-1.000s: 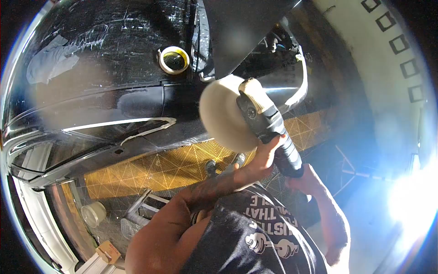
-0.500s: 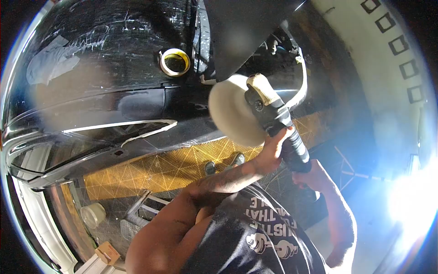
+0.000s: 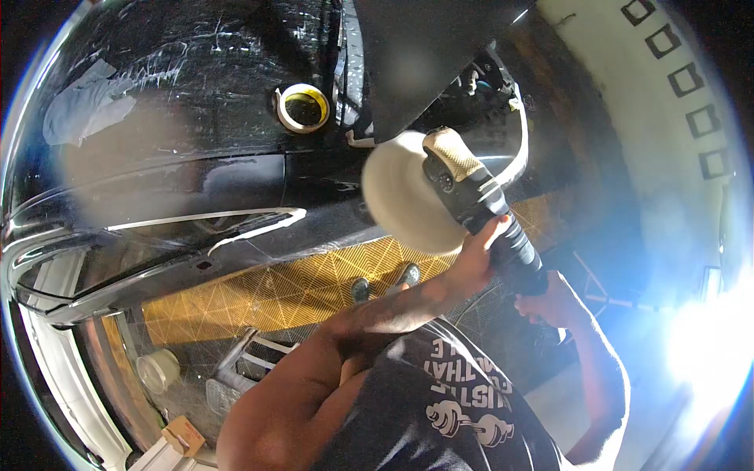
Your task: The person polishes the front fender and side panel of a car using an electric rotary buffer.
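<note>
A black rotary polisher [image 3: 470,186] with a tan textured cover on its head is held in both hands. Its round white pad [image 3: 402,194] looks smeared and lies against or just over the side of a black car [image 3: 228,177]; contact is hard to tell. My left hand [image 3: 481,253] wraps round the polisher's body just behind the head. Farther back, my right hand [image 3: 554,302] is closed round the rear end of the handle. A roll of yellow-cored masking tape [image 3: 280,110] rests on the car's dusty hood, left of the polisher.
White tape edges the car's side window [image 3: 259,238]. A grey crumpled sheet [image 3: 90,106] lies on the hood. Below are yellow floor tiles [image 3: 259,294], a step stool [image 3: 243,357], a white bucket [image 3: 159,370] and a cardboard box [image 3: 183,436]. Bright light glares at right.
The polisher has shifted slightly right, its rear end swinging right and toward my body. Both hands have moved along with it, still gripping.
</note>
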{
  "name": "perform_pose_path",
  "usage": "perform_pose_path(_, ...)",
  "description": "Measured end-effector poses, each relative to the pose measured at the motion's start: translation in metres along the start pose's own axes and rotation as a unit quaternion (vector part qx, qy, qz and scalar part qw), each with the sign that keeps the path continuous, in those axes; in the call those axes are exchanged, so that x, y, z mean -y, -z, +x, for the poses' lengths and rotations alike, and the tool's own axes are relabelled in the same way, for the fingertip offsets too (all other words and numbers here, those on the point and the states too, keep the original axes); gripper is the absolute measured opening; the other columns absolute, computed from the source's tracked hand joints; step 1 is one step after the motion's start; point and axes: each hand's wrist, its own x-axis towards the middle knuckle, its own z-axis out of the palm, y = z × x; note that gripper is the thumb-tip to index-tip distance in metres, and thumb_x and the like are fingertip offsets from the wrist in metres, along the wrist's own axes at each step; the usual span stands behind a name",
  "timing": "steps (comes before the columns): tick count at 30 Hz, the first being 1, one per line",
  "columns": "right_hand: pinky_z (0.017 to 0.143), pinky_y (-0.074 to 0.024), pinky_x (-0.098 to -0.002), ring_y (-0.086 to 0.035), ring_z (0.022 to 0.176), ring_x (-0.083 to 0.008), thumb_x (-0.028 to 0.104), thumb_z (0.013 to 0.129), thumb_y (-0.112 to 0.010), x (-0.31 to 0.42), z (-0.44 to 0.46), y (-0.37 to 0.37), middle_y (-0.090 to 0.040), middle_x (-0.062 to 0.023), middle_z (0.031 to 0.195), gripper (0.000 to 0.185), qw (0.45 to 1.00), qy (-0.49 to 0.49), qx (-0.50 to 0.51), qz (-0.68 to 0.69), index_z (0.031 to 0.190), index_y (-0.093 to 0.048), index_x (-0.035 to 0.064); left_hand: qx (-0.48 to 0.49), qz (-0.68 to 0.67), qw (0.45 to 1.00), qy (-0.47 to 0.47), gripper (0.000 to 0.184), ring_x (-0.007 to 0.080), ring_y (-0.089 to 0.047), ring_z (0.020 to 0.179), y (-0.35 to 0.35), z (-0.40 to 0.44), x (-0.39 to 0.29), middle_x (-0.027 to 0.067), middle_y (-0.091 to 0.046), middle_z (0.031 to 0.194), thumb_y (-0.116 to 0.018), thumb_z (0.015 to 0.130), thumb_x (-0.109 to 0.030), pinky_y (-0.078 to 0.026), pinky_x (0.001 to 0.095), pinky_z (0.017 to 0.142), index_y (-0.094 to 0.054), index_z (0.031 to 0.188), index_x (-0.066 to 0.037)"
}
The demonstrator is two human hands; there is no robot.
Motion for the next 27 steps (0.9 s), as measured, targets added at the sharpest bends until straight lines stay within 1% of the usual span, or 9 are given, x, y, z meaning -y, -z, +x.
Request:
perform_pose_path(2,0.051,-0.0509,-0.0273,-0.062,0.055,-0.0122,0.018,0.075,-0.076,0.001,-0.001,-0.002,-0.065,-0.0051,0.066,0.026,1.000,0.014,0.003,0.018,0.086,-0.065,-0.0027,-0.001,-0.021,0.998,-0.056,0.029,0.0152,-0.063,0.090,0.000,-0.008,-0.001,0.0014,-0.062,0.096,-0.063,0.091,-0.035,-0.052,0.0370,0.084,-0.058,0.108,-0.012)
perform_pose_path(5,0.051,-0.0505,-0.0269,-0.062,0.055,-0.0119,0.018,0.076,-0.076,-0.012,0.010,0.001,-0.065,-0.0046,0.065,0.023,0.999,0.031,0.015,0.001,0.083,-0.066,-0.0014,-0.014,-0.033,0.999,-0.025,0.032,0.0161,-0.064,0.090,-0.013,-0.017,-0.010,0.0018,-0.063,0.096,-0.065,0.090,-0.036,-0.052,0.0367,0.083,-0.058,0.109,-0.012)
perform_pose_path(8,0.050,-0.0503,-0.0263,-0.061,0.054,-0.0114,0.018,0.077,-0.074,-0.010,0.009,0.003,-0.064,-0.0045,0.064,0.020,0.999,0.032,0.021,-0.002,0.080,-0.066,0.0003,0.024,0.014,1.000,0.007,0.034,0.0171,-0.064,0.089,-0.013,-0.007,-0.013,0.0023,-0.064,0.095,-0.057,0.093,-0.043,-0.050,0.0379,0.086,-0.057,0.107,-0.012)
perform_pose_path(14,0.050,-0.0505,-0.0264,-0.060,0.053,-0.0117,0.015,0.079,-0.073,0.000,0.000,0.004,-0.064,-0.0046,0.065,0.017,0.999,0.009,-0.006,0.048,0.083,-0.065,0.0002,0.034,-0.018,0.999,-0.003,0.037,0.0172,-0.064,0.087,0.004,0.023,0.002,0.0034,-0.064,0.094,-0.058,0.092,-0.046,-0.050,0.0376,0.084,-0.057,0.106,-0.012)
perform_pose_path(18,0.051,-0.0513,-0.0268,-0.060,0.053,-0.0121,0.013,0.077,-0.074,0.012,-0.007,0.000,-0.064,-0.0048,0.067,0.021,0.999,-0.004,-0.013,0.042,0.088,-0.063,-0.0011,0.062,0.029,0.997,-0.025,0.037,0.0171,-0.064,0.086,-0.012,-0.011,-0.015,0.0029,-0.063,0.092,-0.059,0.091,-0.046,-0.050,0.0378,0.083,-0.057,0.105,-0.012)
perform_pose_path(20,0.051,-0.0514,-0.0270,-0.060,0.053,-0.0123,0.014,0.077,-0.074,0.013,-0.007,0.002,-0.064,-0.0050,0.067,0.022,1.000,0.003,-0.013,0.021,0.088,-0.063,-0.0017,-0.013,-0.040,0.999,-0.022,0.024,0.0156,-0.065,0.085,-0.016,-0.015,-0.016,0.0012,-0.064,0.091,-0.061,0.093,-0.033,-0.053,0.0351,0.077,-0.059,0.100,-0.010)
perform_pose_path(21,0.051,-0.0514,-0.0272,-0.060,0.054,-0.0124,0.014,0.076,-0.074,0.013,-0.006,0.002,-0.064,-0.0052,0.067,0.023,1.000,0.011,-0.012,-0.001,0.087,-0.062,-0.0023,-0.013,-0.040,0.999,-0.021,0.024,0.0156,-0.065,0.085,-0.013,-0.013,-0.014,0.0012,-0.064,0.091,-0.061,0.093,-0.033,-0.053,0.0351,0.077,-0.059,0.100,-0.010)
perform_pose_path(23,0.050,-0.0512,-0.0274,-0.060,0.054,-0.0125,0.014,0.076,-0.074,0.009,-0.002,0.005,-0.064,-0.0054,0.067,0.023,1.000,0.024,0.006,0.001,0.087,-0.062,-0.0022,0.040,-0.028,0.998,-0.033,0.026,0.0161,-0.065,0.085,-0.004,-0.004,-0.009,0.0017,-0.064,0.092,-0.062,0.092,-0.035,-0.053,0.0353,0.077,-0.059,0.101,-0.011)
perform_pose_path(27,0.052,-0.0513,-0.0262,-0.060,0.054,-0.0105,0.017,0.080,-0.073,0.005,-0.002,0.008,-0.064,-0.0053,0.068,0.021,1.000,0.000,0.016,0.015,0.086,-0.063,-0.0005,0.044,0.003,0.999,0.011,0.036,0.0178,-0.064,0.085,-0.004,0.015,-0.001,0.0033,-0.063,0.090,-0.056,0.092,-0.046,-0.050,0.0383,0.082,-0.057,0.104,-0.012)
